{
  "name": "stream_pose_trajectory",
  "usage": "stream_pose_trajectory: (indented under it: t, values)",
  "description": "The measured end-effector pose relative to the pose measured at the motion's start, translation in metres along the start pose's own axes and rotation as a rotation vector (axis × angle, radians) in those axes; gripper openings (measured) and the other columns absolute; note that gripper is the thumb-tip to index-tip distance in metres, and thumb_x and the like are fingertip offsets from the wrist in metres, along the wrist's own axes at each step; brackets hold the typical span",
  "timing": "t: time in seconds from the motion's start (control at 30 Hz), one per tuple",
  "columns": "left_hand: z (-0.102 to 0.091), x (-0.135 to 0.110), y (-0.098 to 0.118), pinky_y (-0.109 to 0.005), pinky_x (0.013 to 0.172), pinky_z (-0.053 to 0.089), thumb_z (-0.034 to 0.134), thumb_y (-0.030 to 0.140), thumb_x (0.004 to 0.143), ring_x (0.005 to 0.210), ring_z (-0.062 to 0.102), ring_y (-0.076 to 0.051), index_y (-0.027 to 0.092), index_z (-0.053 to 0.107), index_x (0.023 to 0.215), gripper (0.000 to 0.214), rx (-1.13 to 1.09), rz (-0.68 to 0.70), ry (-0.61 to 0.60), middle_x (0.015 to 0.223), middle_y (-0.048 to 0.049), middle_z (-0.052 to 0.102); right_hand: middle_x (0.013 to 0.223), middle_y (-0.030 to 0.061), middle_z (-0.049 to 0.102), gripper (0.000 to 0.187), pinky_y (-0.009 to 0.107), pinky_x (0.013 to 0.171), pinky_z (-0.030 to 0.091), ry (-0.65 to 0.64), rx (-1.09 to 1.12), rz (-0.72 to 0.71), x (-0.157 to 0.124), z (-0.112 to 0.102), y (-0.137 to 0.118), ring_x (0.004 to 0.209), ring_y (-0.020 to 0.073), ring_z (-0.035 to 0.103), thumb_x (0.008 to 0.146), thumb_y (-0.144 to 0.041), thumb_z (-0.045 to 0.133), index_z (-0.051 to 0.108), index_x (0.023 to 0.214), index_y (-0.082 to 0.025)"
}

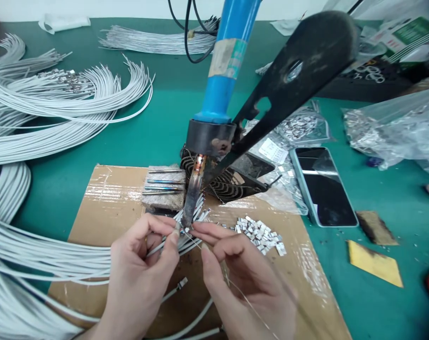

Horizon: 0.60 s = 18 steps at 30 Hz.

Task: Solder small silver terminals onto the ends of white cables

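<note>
A blue soldering iron (216,94) is clamped in a black metal stand (288,75), its dark tip (190,205) pointing down between my hands. My left hand (139,269) pinches the end of a white cable (161,246) just under the tip; the fingers partly hide it. From the other side, my right hand (246,278) is closed on a thin solder wire (251,307), whose end meets the work by the tip. A small white connector piece (186,230) shows between the fingertips. Several more white cable ends lie behind the tip.
Cardboard (97,203) covers the green table (172,89). Around it are a pad with metal rods (164,186), a black fan (228,177), loose connectors (260,233), a phone (325,186), a yellow sponge (375,263), plastic bags (394,127) and bundled white cables (58,104).
</note>
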<state>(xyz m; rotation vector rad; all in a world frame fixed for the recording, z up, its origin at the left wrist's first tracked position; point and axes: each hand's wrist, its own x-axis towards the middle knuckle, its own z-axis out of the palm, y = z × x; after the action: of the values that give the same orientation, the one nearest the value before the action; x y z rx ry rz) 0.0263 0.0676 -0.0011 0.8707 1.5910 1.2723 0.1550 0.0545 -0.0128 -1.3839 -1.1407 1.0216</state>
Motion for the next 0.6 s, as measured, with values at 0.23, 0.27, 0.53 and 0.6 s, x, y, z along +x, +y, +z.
stream_pose_trajectory:
  t: [0.23, 0.27, 0.53, 0.6]
  values:
    - [0.001, 0.005, 0.002, -0.008, 0.054, 0.054, 0.078, 0.009, 0.075, 0.058, 0.073, -0.007, 0.02, 0.072, 0.067, 0.015, -0.011, 0.013, -0.004, 0.075, 0.0031, 0.08, 0.11, 0.007, 0.084, 0.022, 0.029, 0.086, 0.066, 0.002, 0.024, 0.01, 0.002, 0.001, 0.0, 0.104, 0.0235, 0.082, 0.093, -0.014, 0.069, 0.061, 0.075, -0.025]
    - [0.0, 0.006, 0.002, -0.007, 0.054, 0.054, 0.078, 0.009, 0.076, 0.059, 0.073, -0.007, 0.021, 0.073, 0.068, 0.015, -0.013, 0.017, -0.011, 0.076, 0.0032, 0.08, 0.11, 0.0076, 0.084, 0.023, 0.03, 0.086, 0.066, 0.001, 0.023, 0.011, 0.003, 0.001, 0.0, 0.104, 0.0239, 0.083, 0.092, -0.014, 0.069, 0.061, 0.074, -0.025]
    - [-0.008, 0.009, -0.002, -0.006, 0.059, 0.054, 0.08, 0.005, 0.079, 0.067, 0.077, -0.007, 0.022, 0.075, 0.072, 0.019, -0.034, 0.016, -0.093, 0.085, 0.0037, 0.082, 0.108, 0.006, 0.084, 0.024, 0.027, 0.084, 0.066, 0.014, 0.047, 0.0, 0.004, 0.003, -0.004, 0.099, 0.0213, 0.083, 0.092, -0.012, 0.068, 0.062, 0.074, -0.025]
    - [-0.006, 0.007, 0.0, -0.006, 0.058, 0.054, 0.081, 0.005, 0.077, 0.066, 0.076, -0.007, 0.021, 0.076, 0.072, 0.018, -0.061, 0.001, -0.059, 0.085, 0.0034, 0.081, 0.108, 0.0067, 0.084, 0.023, 0.027, 0.083, 0.067, 0.017, 0.045, -0.004, 0.004, 0.003, -0.005, 0.098, 0.0216, 0.083, 0.092, -0.012, 0.069, 0.062, 0.074, -0.025]
